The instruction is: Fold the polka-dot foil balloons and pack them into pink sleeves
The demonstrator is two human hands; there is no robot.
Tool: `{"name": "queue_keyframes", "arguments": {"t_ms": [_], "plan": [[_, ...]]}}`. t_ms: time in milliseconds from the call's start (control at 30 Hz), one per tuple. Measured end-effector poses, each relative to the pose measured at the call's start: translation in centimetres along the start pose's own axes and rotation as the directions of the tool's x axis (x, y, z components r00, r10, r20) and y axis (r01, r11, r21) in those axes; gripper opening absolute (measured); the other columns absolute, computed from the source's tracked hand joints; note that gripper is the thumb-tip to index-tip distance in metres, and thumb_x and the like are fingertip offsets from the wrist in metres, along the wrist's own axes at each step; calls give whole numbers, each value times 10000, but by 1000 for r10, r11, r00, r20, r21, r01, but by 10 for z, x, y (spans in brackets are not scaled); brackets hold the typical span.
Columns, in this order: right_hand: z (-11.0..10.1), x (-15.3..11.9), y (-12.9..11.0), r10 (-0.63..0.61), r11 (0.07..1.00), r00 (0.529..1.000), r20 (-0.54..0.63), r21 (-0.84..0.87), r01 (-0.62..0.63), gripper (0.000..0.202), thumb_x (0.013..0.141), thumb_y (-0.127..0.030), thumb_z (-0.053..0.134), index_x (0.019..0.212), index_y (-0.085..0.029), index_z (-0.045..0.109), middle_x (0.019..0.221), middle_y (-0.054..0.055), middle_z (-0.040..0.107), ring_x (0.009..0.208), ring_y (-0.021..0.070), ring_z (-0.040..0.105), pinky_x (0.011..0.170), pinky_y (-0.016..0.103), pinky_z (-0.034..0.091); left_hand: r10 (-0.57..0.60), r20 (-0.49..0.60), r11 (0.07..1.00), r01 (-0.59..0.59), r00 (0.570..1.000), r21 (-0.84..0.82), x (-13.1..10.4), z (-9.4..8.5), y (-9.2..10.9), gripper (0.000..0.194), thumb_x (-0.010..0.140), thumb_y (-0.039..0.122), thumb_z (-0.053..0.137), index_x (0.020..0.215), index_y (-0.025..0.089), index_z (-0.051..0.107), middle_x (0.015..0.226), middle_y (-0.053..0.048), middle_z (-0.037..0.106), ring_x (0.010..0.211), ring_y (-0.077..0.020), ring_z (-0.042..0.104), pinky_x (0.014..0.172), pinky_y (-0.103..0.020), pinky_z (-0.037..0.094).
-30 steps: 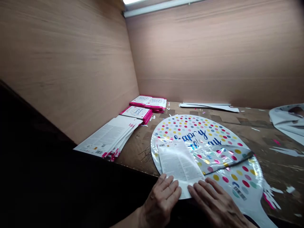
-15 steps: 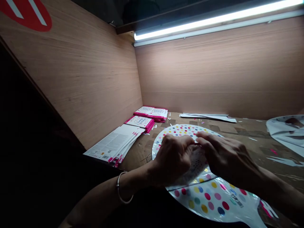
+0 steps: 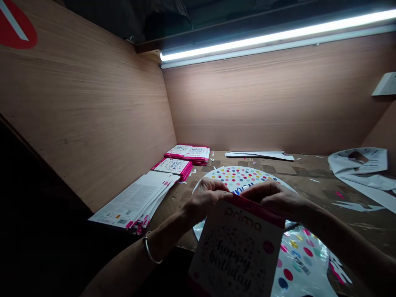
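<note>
A white packet with a pink top edge (image 3: 238, 247), printed "prima" and "happy birthday", is held up in front of me with its printed face toward me. My left hand (image 3: 204, 197) pinches its top left corner between thumb and fingers. Along the top edge further right, my right hand (image 3: 278, 199) grips the pink strip, its fingertips partly behind it. Under and behind the packet lies a flat polka-dot foil balloon (image 3: 287, 272) with a neck at the lower right. The packet covers much of the balloon, including most of its blue lettering.
Stacks of matching pink-edged packets (image 3: 173, 166) stand at the left wall, with fanned white printed cards (image 3: 139, 198) nearer me. White strips (image 3: 260, 155) lie along the back wall. Curled white paper (image 3: 359, 165) rests at right. Paper scraps dot the brown surface. A lamp tube (image 3: 278, 35) shines above.
The packet was lower and tilted over the balloon, largely behind my hands. Now it is raised upright with its front showing, and my hands are further apart. My view has shifted slightly right.
</note>
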State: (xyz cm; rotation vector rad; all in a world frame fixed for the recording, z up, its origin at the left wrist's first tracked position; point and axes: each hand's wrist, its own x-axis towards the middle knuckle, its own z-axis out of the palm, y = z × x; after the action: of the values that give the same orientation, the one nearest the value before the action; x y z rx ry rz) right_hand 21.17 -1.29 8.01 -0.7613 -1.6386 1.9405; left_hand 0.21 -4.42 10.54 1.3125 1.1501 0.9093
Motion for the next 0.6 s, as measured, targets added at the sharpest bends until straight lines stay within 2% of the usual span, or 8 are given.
{"name": "queue_keyframes", "arguments": {"t_ms": [133,233,300,333,400,467,533,600], "plan": [[3,3,15,-24,1000,999,-27,12,24,233,608,-125,638,821,-155,729,734,24,701,625,111,607,613,209,454,-54,9,996,55,999,-76,-1,6,-7,126,525,228,684,542,111,638,456,29,525,430,-55,411,438,-176,283],[7,8,26,-59,998,998,-28,-28,58,234,577,-87,570,749,-147,717,660,5,681,577,109,585,571,208,446,-121,39,982,125,992,-138,1,10,-20,113,513,219,685,557,122,647,441,36,517,409,-57,414,413,-175,282],[6,13,33,-108,975,994,-19,-197,102,230,595,-104,528,747,-136,697,656,12,666,581,122,575,566,224,446,-148,38,976,152,988,-155,5,11,-31,100,505,202,690,553,126,646,430,40,511,392,-55,411,392,-171,277],[3,16,36,-153,932,988,-27,-337,135,222,619,-114,506,749,-132,685,659,18,657,591,129,572,569,232,447,-155,35,973,159,987,-166,7,10,-35,93,506,191,692,546,127,640,425,43,505,385,-52,410,386,-167,276],[-9,19,43,-285,725,956,-74,-669,164,221,681,-113,440,717,-129,658,646,31,631,592,135,560,567,243,446,-160,28,965,162,987,-207,11,4,-40,96,517,171,705,544,121,629,433,40,511,388,-53,427,389,-163,298],[-29,18,52,-391,427,913,-116,-902,69,273,729,-88,372,670,-142,633,612,34,605,551,135,545,534,249,441,-151,-14,950,141,988,-278,18,-9,-40,117,527,151,729,566,109,627,472,22,547,417,-70,473,414,-174,354],[-53,13,63,-429,197,894,-128,-979,-46,327,776,-81,338,656,-164,631,675,47,632,574,150,579,521,257,456,-125,-150,916,56,981,-398,28,-28,-38,145,522,112,752,600,93,631,528,-10,589,466,-105,529,463,-209,423],[-74,5,76,-456,77,882,-119,-993,-93,331,830,-124,352,687,-183,645,928,81,665,726,190,640,548,276,497,-101,-337,857,-90,936,-508,45,-50,-35,143,553,78,747,639,82,633,580,-37,613,524,-142,575,525,-253,472]]}}
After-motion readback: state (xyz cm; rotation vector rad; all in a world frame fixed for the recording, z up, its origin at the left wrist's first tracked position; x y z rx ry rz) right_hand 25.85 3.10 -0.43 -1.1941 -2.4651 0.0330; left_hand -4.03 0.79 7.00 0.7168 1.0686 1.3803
